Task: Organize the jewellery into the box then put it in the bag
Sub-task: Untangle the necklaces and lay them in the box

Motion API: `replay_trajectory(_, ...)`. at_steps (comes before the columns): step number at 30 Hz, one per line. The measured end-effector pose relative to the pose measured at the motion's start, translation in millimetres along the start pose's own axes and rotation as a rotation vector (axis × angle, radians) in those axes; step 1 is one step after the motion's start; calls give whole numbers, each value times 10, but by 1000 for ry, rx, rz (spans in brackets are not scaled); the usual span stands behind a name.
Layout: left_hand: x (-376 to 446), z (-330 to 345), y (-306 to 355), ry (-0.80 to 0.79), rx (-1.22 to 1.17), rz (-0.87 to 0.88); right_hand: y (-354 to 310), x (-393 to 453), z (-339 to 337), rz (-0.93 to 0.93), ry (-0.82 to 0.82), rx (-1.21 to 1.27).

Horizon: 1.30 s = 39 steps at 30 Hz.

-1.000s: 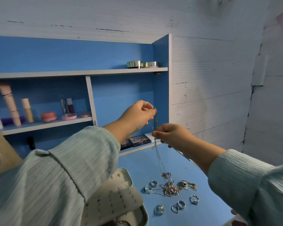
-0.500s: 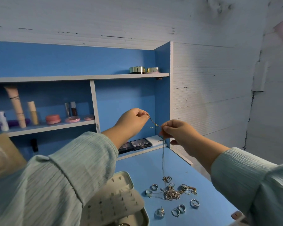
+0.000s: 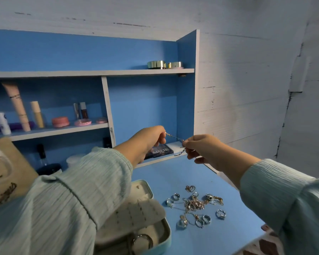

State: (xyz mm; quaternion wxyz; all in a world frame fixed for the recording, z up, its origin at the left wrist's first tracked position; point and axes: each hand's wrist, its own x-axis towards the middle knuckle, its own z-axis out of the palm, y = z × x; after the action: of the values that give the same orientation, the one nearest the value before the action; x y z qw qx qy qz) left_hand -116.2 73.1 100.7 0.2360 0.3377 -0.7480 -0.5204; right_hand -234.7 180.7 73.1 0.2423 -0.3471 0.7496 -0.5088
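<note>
A thin chain [image 3: 174,137] is stretched in the air between my two hands, above the blue desk. My left hand [image 3: 151,138] pinches one end and my right hand [image 3: 201,148] pinches the other, with a short loose piece hanging below the right fingers. Under them lies a pile of tangled chains [image 3: 195,203] with several rings [image 3: 220,214] scattered around it. The open pale-blue jewellery box [image 3: 166,234] sits at the lower middle, with a cream earring flap and a ring inside; my left sleeve hides part of it. A beige bag [image 3: 6,173] stands at the left.
The blue shelf unit [image 3: 107,100] behind holds cosmetic tubes, pink pots [image 3: 60,122] and gold tins [image 3: 156,64]. A dark "MATTE" palette [image 3: 161,150] lies at the back of the desk [image 3: 173,172]. The desk's right edge drops off beside a white wall.
The chain went from hanging down toward the pile to being pulled taut between both hands. Its lower part has been lifted off the desk. The view tilted slightly downward.
</note>
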Motion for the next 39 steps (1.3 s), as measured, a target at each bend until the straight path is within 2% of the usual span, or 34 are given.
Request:
replay_trajectory(3,-77,86,-228,-82,-255,-118,208,-51,70,112,-70,-97)
replay_trajectory(6,-154,193,-419,-154,-346,-177,420,-123,141,192,-161,-176)
replay_trajectory(9,-226,288,-563,-182,-327,-219,592,-169,176,196,-215,-295)
replay_trajectory(13,-275,355,-687,-193,-310,-208,753,-199,176,132,-206,-397)
replay_trajectory(20,-267,351,-770,-150,-257,-171,952,-182,302,-96,-188,-799)
replay_trajectory(29,-246,317,-781,-146,-247,-176,1065,41,640,-99,-196,-1002)
replay_trajectory(36,-191,269,-805,-159,-230,-164,1024,26,653,-132,-268,-1072)
replay_trajectory(39,-173,251,-791,-157,-246,-143,944,13,621,-122,-301,-1008)
